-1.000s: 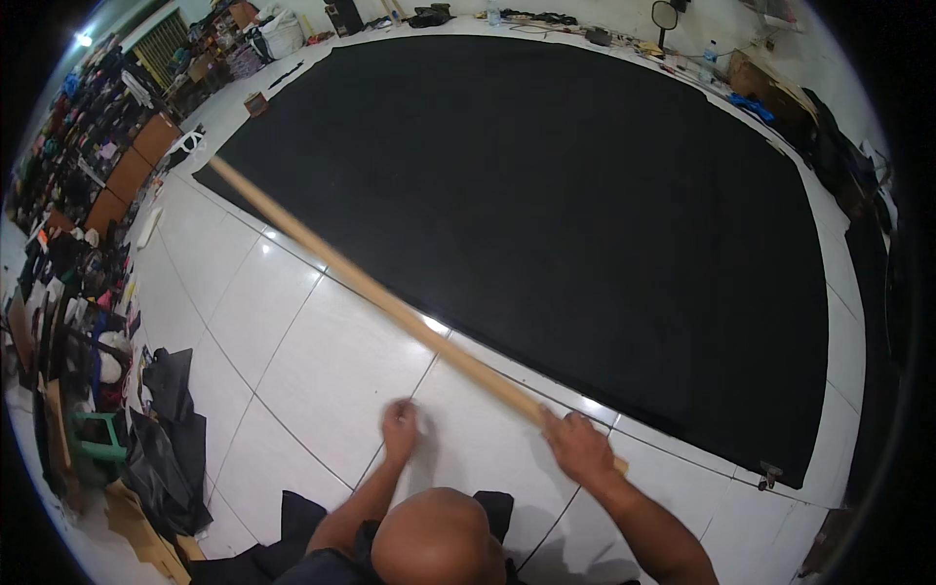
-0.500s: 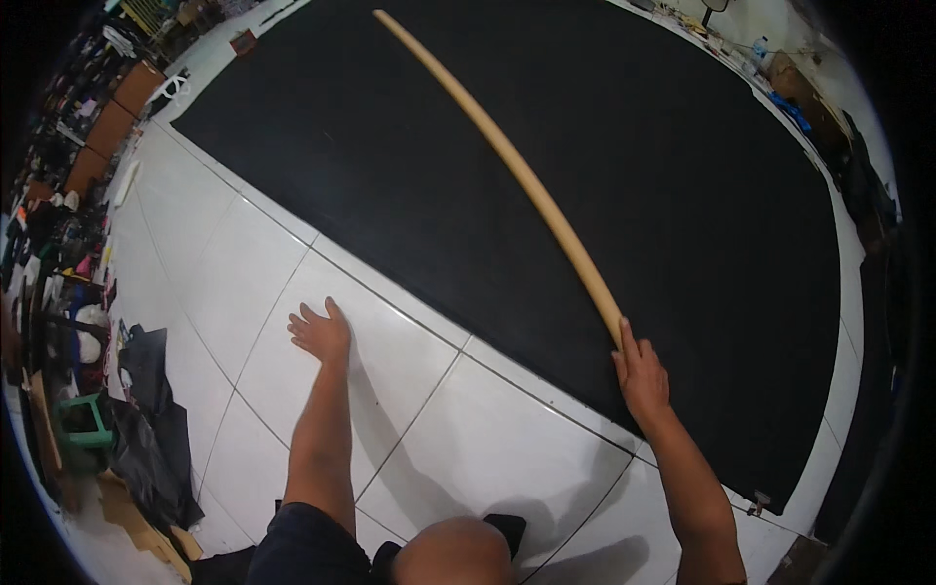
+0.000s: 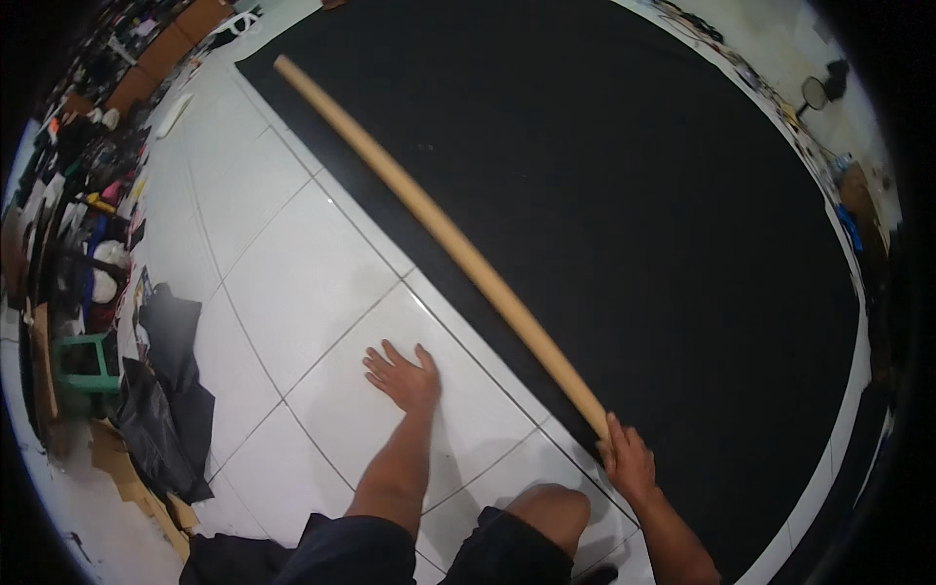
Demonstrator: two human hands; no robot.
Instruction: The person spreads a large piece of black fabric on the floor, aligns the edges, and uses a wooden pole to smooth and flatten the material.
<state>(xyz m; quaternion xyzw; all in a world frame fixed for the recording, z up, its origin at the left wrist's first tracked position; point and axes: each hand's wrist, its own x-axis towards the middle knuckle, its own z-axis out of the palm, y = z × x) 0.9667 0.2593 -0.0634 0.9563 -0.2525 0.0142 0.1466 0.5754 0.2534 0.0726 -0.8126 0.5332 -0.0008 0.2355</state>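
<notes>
A long, smooth tan pole lies slantwise over a large black sheet, roughly along the sheet's near-left edge. At its near end my right hand is closed round the tip, thumb on one side and fingers on the other. My left hand is open with fingers spread, low over the white floor tiles beside the sheet; it holds nothing and seems to lean on the tile. My bent knee shows at the bottom, between my arms.
Crumpled black material and a green stool stand at the left, with torn cardboard below. Piled goods and brown boxes line the far left. A racket leans at the right wall.
The pole has come closer to the sheet's near-left edge and lies more nearly parallel to it, my right hand still on its end. My view has turned; my left hand stays spread.
</notes>
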